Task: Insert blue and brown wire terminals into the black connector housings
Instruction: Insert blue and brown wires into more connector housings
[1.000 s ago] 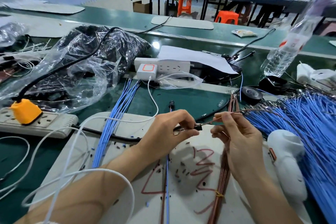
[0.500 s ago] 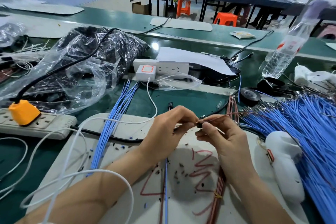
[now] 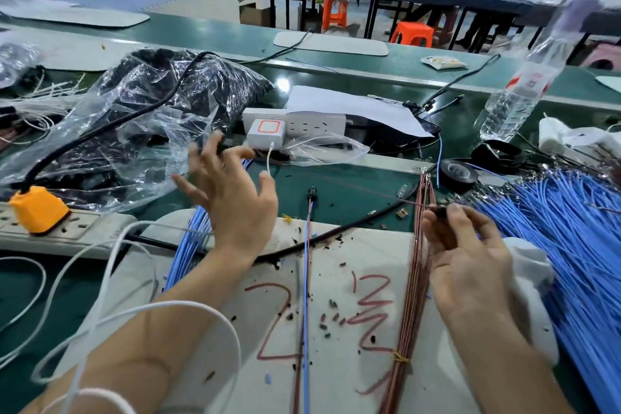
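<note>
Green factory bench [image 3: 353, 178], scribbled white work mat [image 3: 369, 245]: my right hand [image 3: 470, 259] pinches a small black plastic connector housing [image 3: 440, 212] between thumb and fingertip above the mat's far edge, right of centre, its thin brown wire [image 3: 408, 200] trailing away leftward, so its long axis probably runs along that edge. My left hand [image 3: 232, 198] is spread, holding nothing, by the crumpled clear bag of black parts [image 3: 134, 131] off the mat's far-left corner. Housing looks light, rigid, fiddly, so grip its flat sides; wire limp, so pinch close behind the terminal.
</note>
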Action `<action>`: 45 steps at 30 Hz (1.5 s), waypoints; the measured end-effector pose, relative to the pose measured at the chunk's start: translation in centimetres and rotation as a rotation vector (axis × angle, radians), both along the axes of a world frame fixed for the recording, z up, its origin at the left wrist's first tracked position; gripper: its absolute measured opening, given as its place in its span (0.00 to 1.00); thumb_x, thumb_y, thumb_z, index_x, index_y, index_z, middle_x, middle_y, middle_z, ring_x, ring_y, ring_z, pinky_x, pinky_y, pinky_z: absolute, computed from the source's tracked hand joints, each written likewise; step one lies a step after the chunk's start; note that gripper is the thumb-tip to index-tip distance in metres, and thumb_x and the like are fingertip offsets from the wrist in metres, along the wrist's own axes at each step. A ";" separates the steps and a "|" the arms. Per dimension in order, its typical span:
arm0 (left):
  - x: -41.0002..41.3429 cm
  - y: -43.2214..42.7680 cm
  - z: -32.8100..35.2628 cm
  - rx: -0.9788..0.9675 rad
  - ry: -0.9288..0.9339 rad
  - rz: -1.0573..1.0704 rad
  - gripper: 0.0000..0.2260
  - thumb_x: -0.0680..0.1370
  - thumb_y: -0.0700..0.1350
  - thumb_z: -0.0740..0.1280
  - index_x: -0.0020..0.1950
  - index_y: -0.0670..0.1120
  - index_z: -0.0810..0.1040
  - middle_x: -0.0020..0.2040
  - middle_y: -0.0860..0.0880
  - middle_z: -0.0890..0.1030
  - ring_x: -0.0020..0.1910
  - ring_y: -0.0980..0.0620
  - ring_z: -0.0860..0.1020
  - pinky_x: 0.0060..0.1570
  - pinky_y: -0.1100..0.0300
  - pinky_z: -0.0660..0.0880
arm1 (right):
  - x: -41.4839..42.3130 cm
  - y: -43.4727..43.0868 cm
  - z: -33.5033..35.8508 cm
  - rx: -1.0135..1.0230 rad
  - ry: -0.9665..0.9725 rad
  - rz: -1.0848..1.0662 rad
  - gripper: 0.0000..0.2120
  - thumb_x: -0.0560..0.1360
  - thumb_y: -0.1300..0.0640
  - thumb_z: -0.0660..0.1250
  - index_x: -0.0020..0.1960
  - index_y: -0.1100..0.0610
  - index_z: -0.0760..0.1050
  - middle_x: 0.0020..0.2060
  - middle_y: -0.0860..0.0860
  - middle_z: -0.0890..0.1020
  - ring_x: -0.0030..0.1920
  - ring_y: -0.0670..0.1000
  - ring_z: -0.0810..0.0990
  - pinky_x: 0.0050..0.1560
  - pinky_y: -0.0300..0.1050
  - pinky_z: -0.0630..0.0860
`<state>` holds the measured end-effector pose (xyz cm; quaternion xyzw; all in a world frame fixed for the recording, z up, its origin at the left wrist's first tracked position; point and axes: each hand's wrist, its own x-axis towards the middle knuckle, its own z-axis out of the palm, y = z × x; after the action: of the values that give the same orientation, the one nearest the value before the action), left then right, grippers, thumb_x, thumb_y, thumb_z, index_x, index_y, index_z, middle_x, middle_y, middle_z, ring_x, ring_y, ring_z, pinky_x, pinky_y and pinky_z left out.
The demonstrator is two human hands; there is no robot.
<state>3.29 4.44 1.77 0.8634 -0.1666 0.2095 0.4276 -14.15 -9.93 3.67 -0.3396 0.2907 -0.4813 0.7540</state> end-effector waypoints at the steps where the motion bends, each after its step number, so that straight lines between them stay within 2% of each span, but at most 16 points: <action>1: -0.6 -0.2 0.2 0.025 -0.134 -0.080 0.12 0.74 0.43 0.65 0.57 0.45 0.73 0.73 0.44 0.63 0.74 0.46 0.53 0.74 0.44 0.39 | 0.0 0.6 0.1 -0.155 0.072 -0.016 0.06 0.76 0.66 0.66 0.43 0.57 0.74 0.31 0.51 0.82 0.32 0.48 0.83 0.38 0.37 0.80; 2: -1.2 -0.3 0.3 0.016 -0.250 -0.210 0.13 0.74 0.44 0.65 0.57 0.43 0.74 0.70 0.43 0.67 0.71 0.47 0.60 0.73 0.44 0.51 | 0.0 1.2 0.2 -0.331 0.149 -0.030 0.06 0.75 0.65 0.67 0.43 0.55 0.75 0.32 0.51 0.82 0.33 0.49 0.83 0.39 0.37 0.80; 3: -2.0 -0.5 0.5 -0.027 -0.307 -0.388 0.15 0.75 0.46 0.65 0.59 0.42 0.74 0.65 0.44 0.72 0.63 0.50 0.69 0.67 0.48 0.64 | 0.0 1.9 0.1 -0.497 0.211 -0.035 0.06 0.74 0.63 0.69 0.44 0.53 0.76 0.33 0.50 0.83 0.34 0.48 0.83 0.40 0.36 0.79; 4: -2.8 -0.6 0.6 -0.073 -0.299 -0.579 0.16 0.76 0.46 0.65 0.62 0.42 0.73 0.60 0.46 0.75 0.52 0.54 0.74 0.57 0.54 0.71 | 0.0 2.5 0.0 -0.631 0.248 -0.024 0.06 0.73 0.61 0.70 0.44 0.51 0.77 0.35 0.49 0.83 0.35 0.48 0.84 0.40 0.35 0.79; 5: -3.7 -0.7 0.6 -0.091 -0.257 -0.738 0.17 0.76 0.46 0.66 0.64 0.42 0.72 0.56 0.48 0.77 0.44 0.56 0.75 0.50 0.59 0.74 | -0.1 3.2 -0.1 -0.733 0.267 -0.001 0.06 0.72 0.58 0.71 0.44 0.49 0.78 0.36 0.48 0.83 0.36 0.47 0.84 0.40 0.34 0.78; 6: -4.4 -0.8 0.4 -0.092 -0.213 -0.847 0.18 0.76 0.44 0.68 0.65 0.43 0.72 0.53 0.50 0.79 0.40 0.58 0.75 0.47 0.63 0.74 | -0.1 3.8 -0.3 -0.814 0.283 0.025 0.07 0.71 0.57 0.72 0.45 0.47 0.78 0.37 0.47 0.83 0.36 0.46 0.83 0.40 0.32 0.77; 8: -5.2 -1.1 -0.2 -0.104 -0.161 -0.949 0.14 0.76 0.39 0.69 0.61 0.42 0.76 0.49 0.51 0.80 0.41 0.59 0.77 0.47 0.66 0.75 | -0.1 4.8 -0.6 -0.954 0.311 0.080 0.09 0.70 0.58 0.74 0.46 0.46 0.78 0.39 0.46 0.83 0.39 0.46 0.83 0.42 0.33 0.77; 10: -5.4 -1.2 -0.5 -0.154 -0.116 -0.978 0.09 0.75 0.35 0.69 0.55 0.40 0.79 0.46 0.50 0.81 0.44 0.58 0.80 0.48 0.61 0.78 | -0.1 5.2 -0.8 -1.026 0.311 0.122 0.10 0.70 0.60 0.74 0.47 0.48 0.79 0.42 0.49 0.82 0.41 0.48 0.82 0.43 0.36 0.78; 13: -5.2 -1.1 -0.5 -0.197 -0.070 -0.998 0.07 0.74 0.34 0.69 0.51 0.38 0.79 0.45 0.50 0.81 0.44 0.56 0.80 0.47 0.59 0.79 | -0.1 5.2 -0.7 -1.002 0.286 0.168 0.10 0.70 0.62 0.72 0.47 0.50 0.78 0.43 0.52 0.81 0.42 0.49 0.82 0.44 0.37 0.78; 18: -5.2 -1.3 -0.7 -0.193 -0.125 -1.018 0.04 0.74 0.35 0.69 0.48 0.37 0.79 0.43 0.46 0.80 0.41 0.50 0.80 0.40 0.51 0.78 | -0.1 5.4 -0.6 -0.930 0.255 0.196 0.11 0.67 0.60 0.72 0.47 0.51 0.75 0.39 0.47 0.81 0.39 0.47 0.82 0.43 0.34 0.78; 21: -5.1 -1.2 -0.8 -0.215 -0.131 -1.005 0.03 0.75 0.35 0.69 0.48 0.37 0.80 0.43 0.47 0.80 0.41 0.51 0.79 0.40 0.53 0.78 | 0.0 5.1 -0.8 -0.965 0.275 0.194 0.09 0.67 0.61 0.72 0.46 0.53 0.76 0.42 0.51 0.80 0.41 0.49 0.81 0.43 0.34 0.77; 25: -5.0 -1.1 -0.9 -0.218 -0.143 -0.985 0.03 0.74 0.35 0.69 0.47 0.38 0.80 0.43 0.48 0.80 0.41 0.54 0.79 0.41 0.58 0.78 | 0.1 5.1 -0.9 -0.971 0.286 0.211 0.08 0.68 0.58 0.71 0.46 0.51 0.76 0.41 0.47 0.80 0.42 0.48 0.81 0.43 0.33 0.77; 32: -5.1 -1.1 -1.0 -0.239 -0.115 -1.004 0.03 0.75 0.34 0.68 0.48 0.35 0.80 0.43 0.46 0.80 0.41 0.53 0.80 0.41 0.55 0.79 | 0.0 5.1 -1.0 -1.028 0.292 0.208 0.11 0.69 0.63 0.71 0.47 0.49 0.78 0.42 0.48 0.80 0.43 0.50 0.81 0.43 0.35 0.78; 37: -4.9 -1.1 -1.1 -0.243 -0.115 -1.014 0.04 0.75 0.33 0.67 0.48 0.34 0.80 0.44 0.45 0.81 0.42 0.51 0.80 0.41 0.54 0.79 | 0.1 4.9 -1.0 -1.078 0.315 0.178 0.17 0.68 0.71 0.72 0.46 0.50 0.78 0.43 0.49 0.80 0.43 0.48 0.81 0.44 0.35 0.78; 42: -5.1 -1.1 -1.1 -0.255 -0.095 -1.010 0.04 0.75 0.32 0.67 0.48 0.35 0.80 0.44 0.45 0.81 0.42 0.52 0.80 0.42 0.56 0.79 | 0.1 5.0 -0.7 -1.114 0.326 0.149 0.10 0.69 0.63 0.70 0.48 0.52 0.78 0.45 0.49 0.79 0.44 0.47 0.80 0.44 0.34 0.78; 45: -5.1 -1.1 -1.2 -0.252 -0.077 -1.015 0.04 0.75 0.32 0.67 0.48 0.35 0.80 0.44 0.45 0.81 0.42 0.52 0.80 0.42 0.56 0.79 | 0.1 5.0 -0.8 -1.110 0.313 0.146 0.12 0.69 0.67 0.71 0.48 0.54 0.78 0.44 0.49 0.79 0.43 0.47 0.80 0.44 0.34 0.78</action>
<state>-1.80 3.31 0.59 0.6076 -0.5531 0.0260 0.5694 -14.10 -4.94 2.86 -0.7703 0.0789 -0.4523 0.4425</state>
